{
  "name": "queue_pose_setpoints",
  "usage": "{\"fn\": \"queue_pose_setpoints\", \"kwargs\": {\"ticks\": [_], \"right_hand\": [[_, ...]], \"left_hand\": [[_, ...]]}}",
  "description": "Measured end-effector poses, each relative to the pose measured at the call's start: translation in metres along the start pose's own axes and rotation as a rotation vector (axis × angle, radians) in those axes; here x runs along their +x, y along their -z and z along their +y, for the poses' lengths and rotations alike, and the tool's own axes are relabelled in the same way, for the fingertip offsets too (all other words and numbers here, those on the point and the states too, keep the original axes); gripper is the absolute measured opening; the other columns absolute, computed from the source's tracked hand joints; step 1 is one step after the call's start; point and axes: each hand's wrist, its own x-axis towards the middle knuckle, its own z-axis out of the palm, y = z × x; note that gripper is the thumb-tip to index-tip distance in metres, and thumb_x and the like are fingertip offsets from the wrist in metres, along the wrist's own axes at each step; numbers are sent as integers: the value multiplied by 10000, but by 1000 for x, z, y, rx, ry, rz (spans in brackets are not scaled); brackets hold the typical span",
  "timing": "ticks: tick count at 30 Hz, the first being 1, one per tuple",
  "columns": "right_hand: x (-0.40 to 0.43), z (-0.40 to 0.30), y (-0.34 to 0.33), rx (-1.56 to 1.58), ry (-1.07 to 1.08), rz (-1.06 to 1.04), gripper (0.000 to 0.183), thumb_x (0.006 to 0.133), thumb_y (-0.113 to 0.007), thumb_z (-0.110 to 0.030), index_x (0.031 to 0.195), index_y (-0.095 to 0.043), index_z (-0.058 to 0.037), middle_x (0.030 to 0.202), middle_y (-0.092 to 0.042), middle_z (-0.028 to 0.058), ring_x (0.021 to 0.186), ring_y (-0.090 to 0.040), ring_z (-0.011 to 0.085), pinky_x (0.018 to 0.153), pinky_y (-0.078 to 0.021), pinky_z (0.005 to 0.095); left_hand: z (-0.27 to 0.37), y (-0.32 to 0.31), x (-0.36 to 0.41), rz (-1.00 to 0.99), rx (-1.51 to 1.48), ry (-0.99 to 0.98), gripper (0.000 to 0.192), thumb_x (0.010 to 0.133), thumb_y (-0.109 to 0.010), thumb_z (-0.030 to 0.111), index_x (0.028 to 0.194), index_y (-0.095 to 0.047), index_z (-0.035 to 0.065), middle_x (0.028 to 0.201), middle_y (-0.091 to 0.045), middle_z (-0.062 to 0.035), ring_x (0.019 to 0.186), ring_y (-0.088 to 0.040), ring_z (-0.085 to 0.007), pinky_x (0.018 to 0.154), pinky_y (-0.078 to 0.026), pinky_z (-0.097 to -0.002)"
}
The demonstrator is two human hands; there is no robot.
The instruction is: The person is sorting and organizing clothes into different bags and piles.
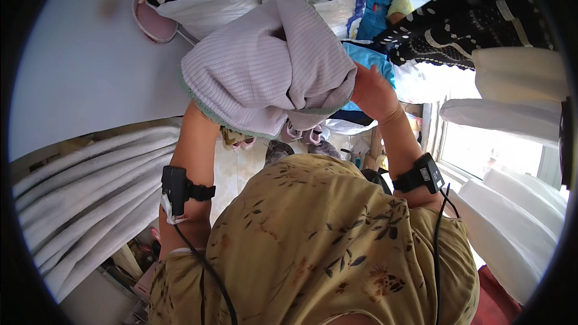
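Observation:
A pale lilac ribbed cloth garment (253, 63) with a green scalloped edge is spread in front of me, bunched and folded near its middle. My left hand is hidden under the cloth's left part; only the forearm, with a black strapped device (176, 189), comes out below its edge. At the cloth's right edge is my right hand (374, 92), its thumb raised and its fingers mostly covered by the fabric. Whether those fingers are closed on it does not show. A second black device (422, 176) is strapped to my right forearm.
White plastic bags (212, 4) stuffed with clothes stand ahead, beside a pink slipper (156, 20). Blue cloth (368, 61) lies behind my right hand. A black patterned fabric (469, 22) and white curtains (510, 216) hang at the right by a window. White draped fabric (104, 189) is at the left.

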Motion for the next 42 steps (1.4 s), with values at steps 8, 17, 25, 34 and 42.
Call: {"fn": "queue_pose_setpoints", "kwargs": {"ticks": [8, 17, 25, 34, 42], "right_hand": [[-17, -29, -4, -759, 46, 478, 414, 829, -511, -333, 1049, -530, 17, 1074, -527, 92, 894, -526, 146, 802, -401, 261], [-41, -102, -9, -262, 577, 556, 409, 850, -441, -291, 1106, -454, 27, 1079, -513, 124, 1003, -482, 226, 891, -350, 333], [-42, -107, -29, -300, 757, 601, 469, 871, -382, -374, 1118, -458, 17, 1121, -493, 129, 1061, -443, 238, 920, -319, 347], [-47, -119, -40, -1402, 750, 1106, 365, 876, -436, -316, 1063, -534, -19, 976, -544, 78, 937, -467, 152, 863, -318, 252], [-55, -120, -44, -1014, 1214, 836, 325, 879, -440, -277, 993, -542, 10, 979, -548, 98, 947, -465, 166, 872, -328, 290]], "left_hand": [[7, 46, -33, 209, -1008, 420, 428, 880, -313, 277, 1182, -390, -16, 1153, -487, -123, 1110, -423, -249, 970, -296, -380], [-10, 81, -20, 364, -1425, 495, 430, 882, -316, 281, 1170, -397, -28, 1135, -501, -124, 1105, -429, -251, 973, -289, -387], [-1, 81, -31, 168, -1675, 309, 331, 886, -375, 218, 1062, -469, -46, 1065, -540, -117, 1042, -480, -234, 949, -322, -372], [7, 134, 15, 579, -654, 432, 283, 798, -572, 162, 975, -524, -54, 919, -562, -86, 821, -538, -144, 745, -420, -246], [7, 139, 24, 282, -891, 145, 460, 777, -555, 141, 1174, -406, -36, 1137, -471, -104, 1049, -449, -213, 912, -331, -343]]}}
